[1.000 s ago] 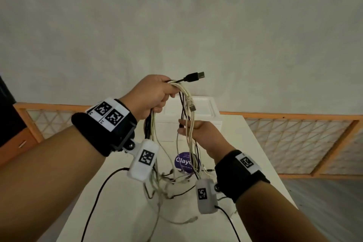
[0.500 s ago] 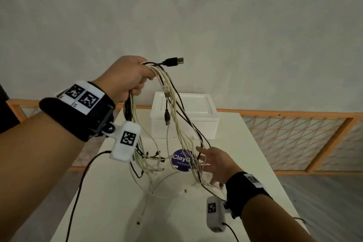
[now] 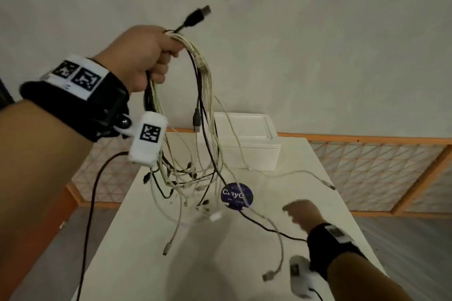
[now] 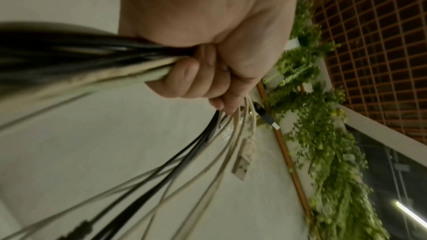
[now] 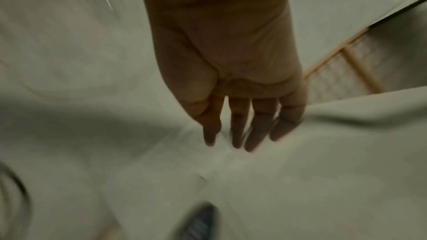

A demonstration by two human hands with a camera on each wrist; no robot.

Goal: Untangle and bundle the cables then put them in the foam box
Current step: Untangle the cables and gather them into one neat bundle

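Note:
My left hand (image 3: pixel 146 56) is raised high and grips a tangled bunch of white and black cables (image 3: pixel 203 110). A black USB plug (image 3: pixel 198 16) sticks up out of the fist. The loose ends hang down and trail onto the white table (image 3: pixel 146 252). In the left wrist view the fingers (image 4: pixel 184 76) are curled tight round the cables (image 4: pixel 115 68). My right hand (image 3: pixel 302 215) is low over the table at the right, blurred, its fingers (image 5: pixel 235 130) extended and holding nothing. The closed white foam box (image 3: pixel 247 144) stands at the table's far end.
A round dark blue sticker (image 3: pixel 236 195) lies mid-table. One white cable (image 3: pixel 305 175) stretches rightward near the box. An orange lattice railing (image 3: pixel 367 166) runs behind the table, and a grey wall rises beyond. The table's right edge is close to my right wrist.
The left hand has lifted the cable bunch higher. The right hand let go of the strands and dropped down and right to just above the table; loose cable ends now trail across it.

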